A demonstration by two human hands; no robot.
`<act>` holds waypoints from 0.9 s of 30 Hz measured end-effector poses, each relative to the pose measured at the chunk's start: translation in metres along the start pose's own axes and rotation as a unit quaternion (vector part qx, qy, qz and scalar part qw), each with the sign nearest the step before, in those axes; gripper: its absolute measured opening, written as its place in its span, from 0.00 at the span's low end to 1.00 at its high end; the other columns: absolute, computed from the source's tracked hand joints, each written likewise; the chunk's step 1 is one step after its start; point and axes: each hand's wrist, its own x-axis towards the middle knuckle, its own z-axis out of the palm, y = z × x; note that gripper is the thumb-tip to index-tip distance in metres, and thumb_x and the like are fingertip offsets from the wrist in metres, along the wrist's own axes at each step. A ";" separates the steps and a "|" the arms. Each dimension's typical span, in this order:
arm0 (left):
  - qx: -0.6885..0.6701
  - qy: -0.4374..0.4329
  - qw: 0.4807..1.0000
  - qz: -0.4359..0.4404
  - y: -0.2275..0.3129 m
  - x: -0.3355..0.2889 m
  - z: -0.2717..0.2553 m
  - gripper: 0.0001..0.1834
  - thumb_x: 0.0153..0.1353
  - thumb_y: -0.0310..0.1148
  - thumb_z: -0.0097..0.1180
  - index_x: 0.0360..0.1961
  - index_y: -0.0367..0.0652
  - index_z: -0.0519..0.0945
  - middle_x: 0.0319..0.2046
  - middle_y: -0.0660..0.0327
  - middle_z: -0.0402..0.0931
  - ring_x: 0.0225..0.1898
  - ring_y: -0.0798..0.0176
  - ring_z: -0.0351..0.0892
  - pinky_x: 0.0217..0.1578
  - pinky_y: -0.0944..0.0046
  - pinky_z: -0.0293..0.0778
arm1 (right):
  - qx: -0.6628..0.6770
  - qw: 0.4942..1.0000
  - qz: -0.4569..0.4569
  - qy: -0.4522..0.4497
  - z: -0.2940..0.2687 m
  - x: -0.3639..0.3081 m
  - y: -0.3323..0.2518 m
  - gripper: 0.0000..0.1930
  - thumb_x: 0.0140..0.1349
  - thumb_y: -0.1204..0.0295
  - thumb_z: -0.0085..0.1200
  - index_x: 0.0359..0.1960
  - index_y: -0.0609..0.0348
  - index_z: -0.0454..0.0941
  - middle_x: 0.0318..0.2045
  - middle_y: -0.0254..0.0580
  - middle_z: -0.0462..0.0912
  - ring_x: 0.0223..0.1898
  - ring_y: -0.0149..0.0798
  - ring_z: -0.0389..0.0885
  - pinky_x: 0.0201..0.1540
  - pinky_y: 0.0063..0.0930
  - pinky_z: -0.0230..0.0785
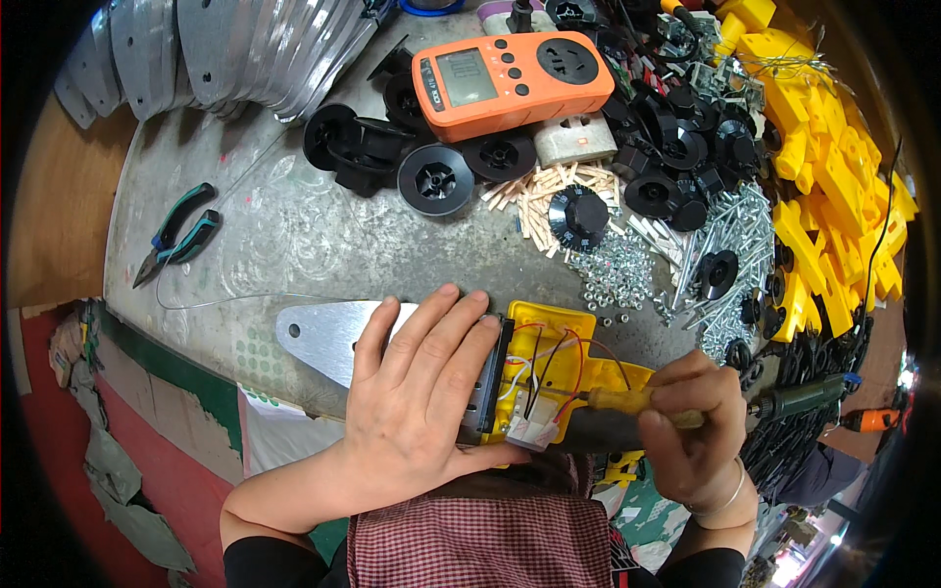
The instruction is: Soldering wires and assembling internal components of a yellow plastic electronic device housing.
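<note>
My left hand [417, 377] lies with its fingers spread over a silver metal plate [319, 338] with a rounded, holed end. Its fingertips reach a black edge strip [502, 367], and its thumb stretches along the near side of a yellow plastic housing [554, 318]. Inside the housing run red, black and white wires beside a white block [532, 423]. My right hand [694, 421] is closed round the yellowish handle of a screwdriver [616, 400]. The shaft points left into the housing among the wires; I cannot make out what its tip touches.
Pliers [178, 233] and a thin wire lie at left on the grey table [294, 220]. Stacked metal plates [211, 49], an orange meter [515, 83], black knobs [435, 180], nuts [613, 269], screws [730, 245] and yellow parts [833, 167] line the back and right. A dark green power screwdriver [806, 400] lies right.
</note>
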 end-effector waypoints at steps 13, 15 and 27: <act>-0.034 -0.025 0.999 0.003 -0.004 0.000 -0.013 0.55 0.37 0.63 0.71 0.60 0.36 0.67 0.63 0.46 0.65 0.65 0.40 0.63 0.64 0.38 0.52 | 0.074 0.974 0.105 0.185 -0.015 -0.014 -0.013 0.14 0.58 0.67 0.59 0.37 0.60 0.67 0.28 0.45 0.74 0.27 0.31 0.69 0.33 0.23 0.63; -0.074 -0.024 0.997 0.022 -0.010 0.000 -0.020 0.49 0.46 0.59 0.66 0.61 0.34 0.68 0.63 0.44 0.65 0.65 0.39 0.62 0.63 0.38 0.54 | 0.057 0.960 0.095 0.255 -0.023 -0.010 -0.005 0.13 0.60 0.66 0.56 0.36 0.60 0.66 0.27 0.42 0.72 0.26 0.28 0.68 0.31 0.20 0.61; 0.059 -0.091 0.984 0.145 -0.039 0.009 -0.034 0.46 0.41 0.53 0.69 0.59 0.39 0.70 0.58 0.46 0.68 0.57 0.41 0.69 0.55 0.44 0.66 | 0.170 0.954 0.150 0.197 -0.032 0.041 0.008 0.15 0.64 0.75 0.55 0.53 0.63 0.74 0.40 0.33 0.78 0.36 0.21 0.74 0.39 0.14 0.67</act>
